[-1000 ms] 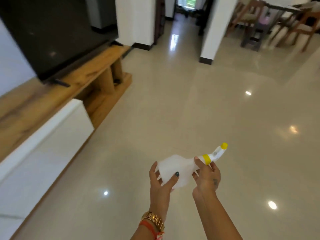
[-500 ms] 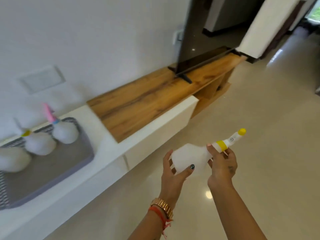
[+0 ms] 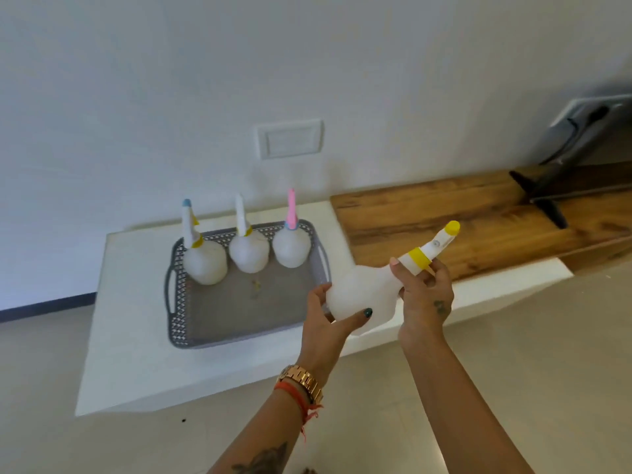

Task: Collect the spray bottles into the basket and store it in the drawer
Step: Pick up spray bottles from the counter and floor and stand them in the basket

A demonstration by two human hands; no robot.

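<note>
Spray bottle with the yellow nozzle [image 3: 367, 295] lies tilted in both hands just right of the basket, above the tabletop's front edge: the left hand [image 3: 325, 323] cups its round white body, thumb curled across the front, while the right hand [image 3: 424, 295] wraps its fingers round the neck below the yellow collar. Beside them the grey basket [image 3: 179, 319] sits on the white tabletop [image 3: 136, 364], with three more spray bottles standing along its far side, one blue-tipped [image 3: 204, 258], one white-tipped [image 3: 248, 249] and one pink-tipped [image 3: 291, 244].

Spray btl [image 3: 362, 295] in both hands [image 3: 424, 295]
</note>
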